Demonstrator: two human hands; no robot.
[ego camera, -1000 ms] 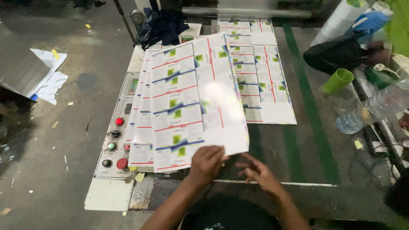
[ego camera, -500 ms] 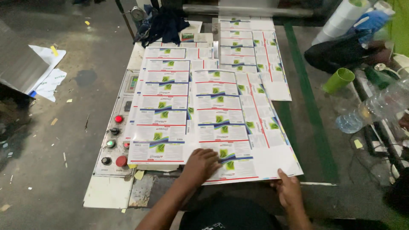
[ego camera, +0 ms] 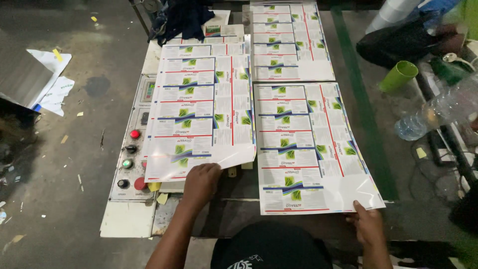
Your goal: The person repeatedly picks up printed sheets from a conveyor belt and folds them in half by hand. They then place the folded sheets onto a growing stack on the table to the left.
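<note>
My left hand point(ego camera: 200, 182) grips the near edge of a stack of glossy printed sheets point(ego camera: 199, 114) with green and blue label designs, lifting that edge slightly. My right hand point(ego camera: 367, 223) holds the near right corner of a single printed sheet point(ego camera: 311, 144) lying flat on the dark work table point(ego camera: 239, 209) to the right of the stack. A third printed sheet point(ego camera: 289, 40) lies farther back on the table.
A control panel point(ego camera: 132, 144) with red, green and black buttons sits left of the stack. A green cup point(ego camera: 398, 75), a clear plastic bottle point(ego camera: 438, 109) and clutter lie at the right. Dark cloth point(ego camera: 181, 17) lies at the back. Paper scraps point(ego camera: 52, 84) are on the floor.
The sheet that stood lifted over the stack a second ago has been swung over to the right and laid flat beside it. My right hand followed its corner; my left stayed on the stack.
</note>
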